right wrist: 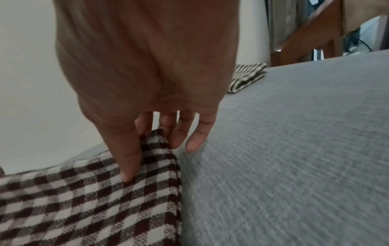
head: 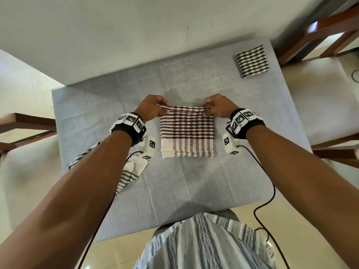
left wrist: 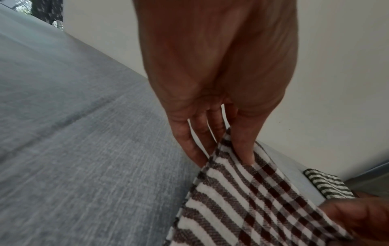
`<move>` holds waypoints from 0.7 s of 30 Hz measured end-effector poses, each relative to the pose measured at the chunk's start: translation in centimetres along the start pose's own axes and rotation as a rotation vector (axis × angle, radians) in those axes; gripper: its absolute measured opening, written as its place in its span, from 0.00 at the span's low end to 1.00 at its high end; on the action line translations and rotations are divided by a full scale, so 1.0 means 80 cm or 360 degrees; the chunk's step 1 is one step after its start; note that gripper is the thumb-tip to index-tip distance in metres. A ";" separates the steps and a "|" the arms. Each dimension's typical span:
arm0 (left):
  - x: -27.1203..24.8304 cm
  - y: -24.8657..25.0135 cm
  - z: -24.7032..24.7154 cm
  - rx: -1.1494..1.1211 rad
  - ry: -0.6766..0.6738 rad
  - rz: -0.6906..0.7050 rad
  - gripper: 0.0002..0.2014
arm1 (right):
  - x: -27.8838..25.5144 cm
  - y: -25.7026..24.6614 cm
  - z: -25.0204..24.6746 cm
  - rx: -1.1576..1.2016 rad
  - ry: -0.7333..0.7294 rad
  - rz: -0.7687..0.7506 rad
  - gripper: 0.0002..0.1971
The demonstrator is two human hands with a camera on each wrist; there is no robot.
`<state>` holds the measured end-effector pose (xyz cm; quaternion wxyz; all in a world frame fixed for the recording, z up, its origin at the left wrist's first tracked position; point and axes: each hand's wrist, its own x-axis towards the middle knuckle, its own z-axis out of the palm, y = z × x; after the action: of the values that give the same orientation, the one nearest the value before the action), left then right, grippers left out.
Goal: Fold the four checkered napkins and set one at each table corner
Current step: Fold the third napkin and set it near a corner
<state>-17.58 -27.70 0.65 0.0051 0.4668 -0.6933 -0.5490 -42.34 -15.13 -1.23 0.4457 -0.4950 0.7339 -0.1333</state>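
Observation:
A brown-and-white checkered napkin [head: 187,131] lies partly folded in the middle of the grey table [head: 194,183]. My left hand [head: 153,107] pinches its far left corner, and my right hand [head: 217,106] pinches its far right corner, lifting the far edge a little. In the left wrist view the thumb and fingers [left wrist: 242,146] clamp the cloth [left wrist: 242,199]. The right wrist view shows the thumb [right wrist: 128,159] on top of the napkin [right wrist: 94,199]. A folded dark-striped napkin [head: 252,61] sits at the far right corner. An unfolded striped napkin [head: 128,171] lies crumpled under my left forearm.
Wooden chairs with pale cushions stand to the right [head: 320,98] and left [head: 25,131] of the table. A white wall [head: 155,26] runs along the far edge. Black cables [head: 268,195] trail from both wrists over the near edge.

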 end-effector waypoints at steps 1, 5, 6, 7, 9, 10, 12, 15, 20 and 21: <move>-0.003 0.000 -0.001 0.0005 -0.0001 0.0026 0.09 | -0.001 -0.002 0.000 -0.0058 0.0041 -0.0029 0.14; -0.025 -0.005 -0.005 0.0019 0.0052 0.0164 0.08 | -0.018 -0.002 0.008 -0.0189 0.0282 -0.0334 0.10; -0.034 -0.008 -0.004 0.0030 0.0085 0.0190 0.08 | -0.026 -0.001 0.012 -0.0205 0.0313 -0.0412 0.09; -0.044 -0.011 -0.003 0.0042 0.0121 0.0208 0.07 | -0.036 -0.001 0.018 -0.0230 0.0339 -0.0480 0.09; -0.063 -0.019 0.004 0.0056 0.0158 0.0262 0.07 | -0.057 -0.001 0.032 -0.0330 0.0373 -0.0587 0.08; -0.075 -0.024 0.009 0.0087 0.0152 0.0313 0.07 | -0.067 0.001 0.039 -0.0405 0.0378 -0.0624 0.08; -0.097 -0.038 0.021 0.0231 0.0152 0.0464 0.07 | -0.083 0.007 0.054 -0.0550 0.0358 -0.0637 0.10; -0.121 -0.059 0.041 0.0393 0.0175 0.0629 0.07 | -0.103 0.018 0.073 -0.0665 0.0267 -0.0618 0.12; -0.145 -0.089 0.076 0.0589 0.0189 0.0844 0.10 | -0.125 0.030 0.099 -0.0756 0.0204 -0.0555 0.12; -0.147 -0.095 0.080 0.0627 0.0211 0.0860 0.10 | -0.128 0.031 0.102 -0.0758 0.0211 -0.0546 0.12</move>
<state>-9.42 -14.90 -1.78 0.1051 0.2930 -0.8828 -0.3518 -36.28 -3.27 -2.09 0.2392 -0.6925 0.6777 -0.0628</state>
